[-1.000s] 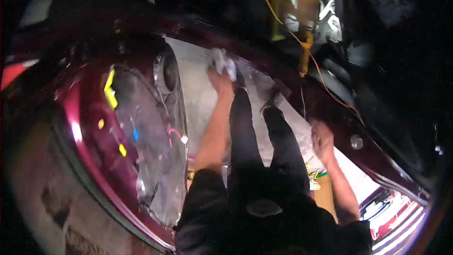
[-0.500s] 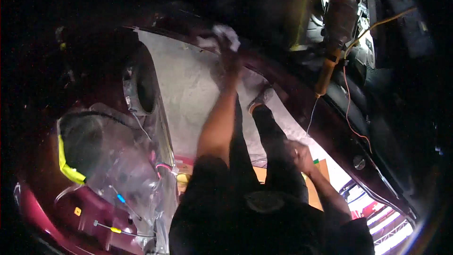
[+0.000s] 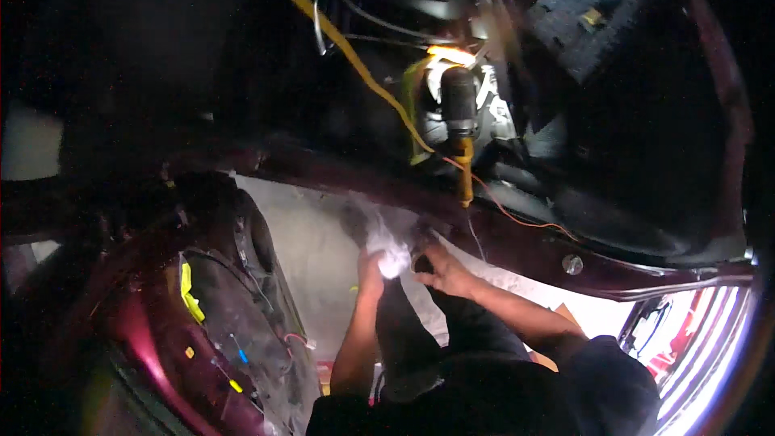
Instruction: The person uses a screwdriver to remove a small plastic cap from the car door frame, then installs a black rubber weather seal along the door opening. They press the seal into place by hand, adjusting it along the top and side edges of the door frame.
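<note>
A crumpled white cloth is gripped in my left hand, in front of my legs and over the pale floor. My right hand is just to the right of the cloth, its thumb and fingers apart in a curved shape, with nothing I can make out in it. A small gap seems to separate it from the cloth. Both hands are on my side of the dark red car door sill.
At left stands an open dark red car door with exposed inner parts and yellow tape. Inside the dark car is a lamp-like device with a yellow handle, near a glowing strip. A yellow cord crosses above the sill.
My left hand has come back from the sill with the cloth, nearer my body. The right hand has risen from beside my leg toward it. My view has shifted toward the car's interior.
</note>
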A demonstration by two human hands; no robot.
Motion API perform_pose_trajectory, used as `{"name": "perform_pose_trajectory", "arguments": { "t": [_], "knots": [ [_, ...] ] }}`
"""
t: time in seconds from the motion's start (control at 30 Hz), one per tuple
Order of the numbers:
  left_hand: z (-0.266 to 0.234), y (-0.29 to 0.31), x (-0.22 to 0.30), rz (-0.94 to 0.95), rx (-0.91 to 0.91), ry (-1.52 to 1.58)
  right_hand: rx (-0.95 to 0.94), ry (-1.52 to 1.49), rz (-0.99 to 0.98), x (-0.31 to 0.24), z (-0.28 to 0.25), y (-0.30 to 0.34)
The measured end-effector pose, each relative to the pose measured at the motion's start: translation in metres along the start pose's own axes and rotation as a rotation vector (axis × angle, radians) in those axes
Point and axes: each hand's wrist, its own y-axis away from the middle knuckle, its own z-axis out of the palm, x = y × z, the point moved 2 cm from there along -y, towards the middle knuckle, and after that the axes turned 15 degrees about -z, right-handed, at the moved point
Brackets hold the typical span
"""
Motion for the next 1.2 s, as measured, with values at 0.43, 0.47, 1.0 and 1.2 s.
{"name": "perform_pose_trajectory", "arguments": {
  "t": [0.43,0.47,1.0,1.2],
  "knots": [
    [0.066,0.1,-0.057,-0.056,-0.173,-0.414,0.239,-0.478,-0.012,-0.062,-0.11,0.101],
    [0.054,0.091,-0.067,-0.021,-0.089,-0.486,0.244,-0.442,-0.035,-0.077,-0.125,0.114],
    [0.045,0.131,-0.072,0.435,0.304,-0.916,0.758,0.521,-0.356,-0.022,-0.329,0.047],
    [-0.015,0.121,-0.093,0.423,0.464,-1.058,0.562,1.049,-0.076,-0.006,-0.341,-0.123]
  ]
}}
